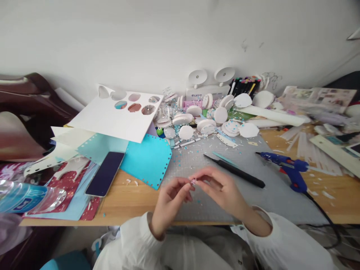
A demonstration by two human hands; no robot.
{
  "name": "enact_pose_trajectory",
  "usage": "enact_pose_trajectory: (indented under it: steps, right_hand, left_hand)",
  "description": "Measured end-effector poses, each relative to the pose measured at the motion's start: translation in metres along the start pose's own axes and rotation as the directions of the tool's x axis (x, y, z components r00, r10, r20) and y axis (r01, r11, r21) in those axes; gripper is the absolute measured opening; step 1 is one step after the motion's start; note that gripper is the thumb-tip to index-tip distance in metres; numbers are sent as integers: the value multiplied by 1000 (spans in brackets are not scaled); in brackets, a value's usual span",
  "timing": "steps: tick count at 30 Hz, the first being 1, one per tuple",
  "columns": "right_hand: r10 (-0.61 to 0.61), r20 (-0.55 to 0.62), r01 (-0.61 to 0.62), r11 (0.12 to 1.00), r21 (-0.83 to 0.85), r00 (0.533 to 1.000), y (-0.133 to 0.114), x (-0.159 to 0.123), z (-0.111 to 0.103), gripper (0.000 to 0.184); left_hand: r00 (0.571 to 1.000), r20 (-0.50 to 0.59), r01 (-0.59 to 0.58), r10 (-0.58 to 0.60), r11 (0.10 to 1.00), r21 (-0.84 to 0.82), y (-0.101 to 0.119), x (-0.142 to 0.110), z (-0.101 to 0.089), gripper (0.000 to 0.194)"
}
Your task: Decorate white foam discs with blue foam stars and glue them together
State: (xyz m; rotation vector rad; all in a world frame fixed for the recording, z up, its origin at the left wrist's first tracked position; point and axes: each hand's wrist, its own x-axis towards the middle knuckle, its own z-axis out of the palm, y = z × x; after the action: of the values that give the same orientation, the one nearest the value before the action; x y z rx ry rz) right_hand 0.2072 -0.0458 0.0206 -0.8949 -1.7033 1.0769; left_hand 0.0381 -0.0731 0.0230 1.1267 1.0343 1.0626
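Above the grey cutting mat (281, 202), near the desk's front edge, both hands meet at the fingertips. My left hand (173, 200) pinches a tiny pale pink piece (193, 181), too small to name. From the other side, the thumb and finger of my right hand (222, 187) close on the same piece. Just beyond my right hand lie black-handled tweezers (239, 172), their tip pointing to the back left. A thin blue paper strip (225, 158) rests along them. Small white and blue paper scraps dot the mat.
A blue glue gun (292, 168) lies at right, its cord trailing off the front edge. White foam discs (221, 115) pile up at the back. To the left are turquoise paper (147, 159), a phone (105, 174), a white punched sheet (112, 116) and a water bottle (30, 197).
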Motion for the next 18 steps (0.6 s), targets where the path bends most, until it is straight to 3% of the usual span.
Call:
enact_pose_trajectory:
  steps: [4,10,18]
  right_hand:
    - [-78,-42,83,990,111,996,-20,-6,6,10]
    - [-200,-12,197,972,-127,980,-20,-6,0,23]
    - [-323,71,329,900,-284,944,-23,8,-15,26]
  left_hand:
    - [991,53,-124,126,992,-31,13,-4,5,25]
    - [967,77,-252,242,955,156,19,-6,1,14]
    - [957,137,-283,256,926,249,21,3,-6,13]
